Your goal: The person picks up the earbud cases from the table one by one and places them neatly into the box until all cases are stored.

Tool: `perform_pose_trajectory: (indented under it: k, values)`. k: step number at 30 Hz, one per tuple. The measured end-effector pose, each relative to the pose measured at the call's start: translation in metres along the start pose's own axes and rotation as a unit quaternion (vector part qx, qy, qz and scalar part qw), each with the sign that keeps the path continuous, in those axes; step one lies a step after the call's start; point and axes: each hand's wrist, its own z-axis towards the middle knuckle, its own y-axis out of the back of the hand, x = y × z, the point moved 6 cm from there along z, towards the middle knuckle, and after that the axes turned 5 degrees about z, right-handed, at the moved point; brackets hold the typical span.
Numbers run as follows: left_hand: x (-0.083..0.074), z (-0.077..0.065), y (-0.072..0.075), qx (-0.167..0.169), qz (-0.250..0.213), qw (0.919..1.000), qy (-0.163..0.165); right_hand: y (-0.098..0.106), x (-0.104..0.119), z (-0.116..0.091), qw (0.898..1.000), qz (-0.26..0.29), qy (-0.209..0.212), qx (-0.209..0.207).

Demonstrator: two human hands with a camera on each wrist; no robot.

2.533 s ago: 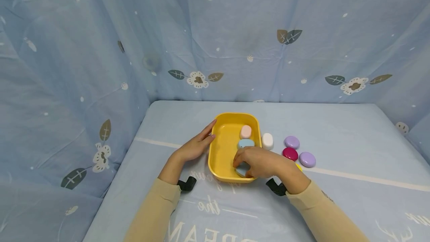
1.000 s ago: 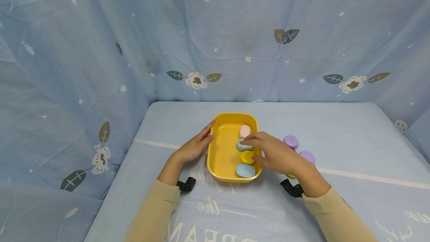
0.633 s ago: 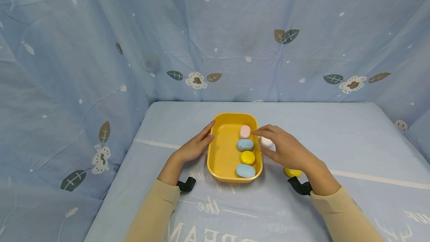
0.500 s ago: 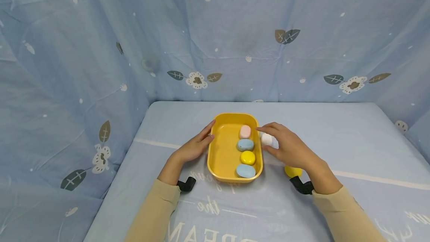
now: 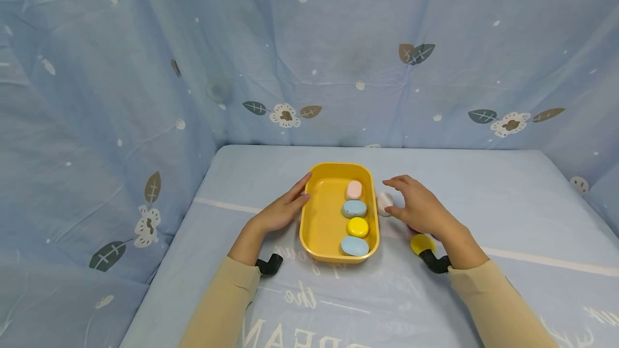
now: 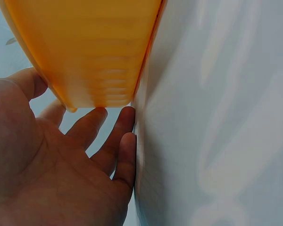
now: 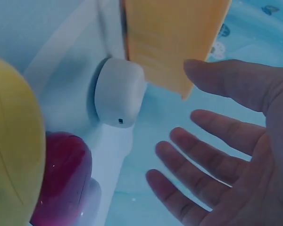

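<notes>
Left hand (image 5: 278, 212) at tray's left side, fingers fairly straight and spread; left wrist view has the thumb at the rim, fingertips against or right by the outer wall. Not pinching anything.

Yellow tray (image 5: 320, 224) next, flat on the cloth (image 5: 251, 176), long axis running near to far. Inside, four cases in a column along the right wall, far to near: pink case (image 5: 354, 190), upper blue case (image 5: 354, 209), yellow case (image 5: 357, 227), lower blue case (image 5: 355, 246). Pink is longer near to far, both blues longer side to side, yellow roundish. All inside the rim.

White case (image 5: 382, 203): outside, on the cloth, just beside tray's right wall; touching or not, can't tell. Long axis roughly along that wall. Right hand is clearly the nearer one; tray sits between white case and left hand.

Right hand (image 5: 419, 205): fingers spread, thumb well apart from them, nothing held. From its fingertips the white case lies left and down. Thumb overlaps the case edge in head view, but right wrist view shows a gap, so looks like no contact.

Rightmost: second yellow case (image 5: 422, 243) on cloth under right wrist, partly behind the black mount (image 5: 435, 263). Red case (image 7: 66, 174) near it, mostly hidden by the hand in head view; lilac one (image 7: 92, 202) behind the red, only partly visible.
</notes>
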Motion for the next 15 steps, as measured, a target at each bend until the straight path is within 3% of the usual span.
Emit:
perform_pose_trajectory:
  k: [7, 15]
  values:
    - [0.000, 0.000, 0.000, -0.002, 0.002, 1.0000, 0.002, -0.011, -0.008, 0.007, 0.999, -0.017, -0.018, 0.037]
    - [0.000, 0.000, 0.000, -0.002, 0.002, 1.0000, -0.003, -0.020, -0.010, 0.010, 0.998, -0.033, -0.008, 0.058]
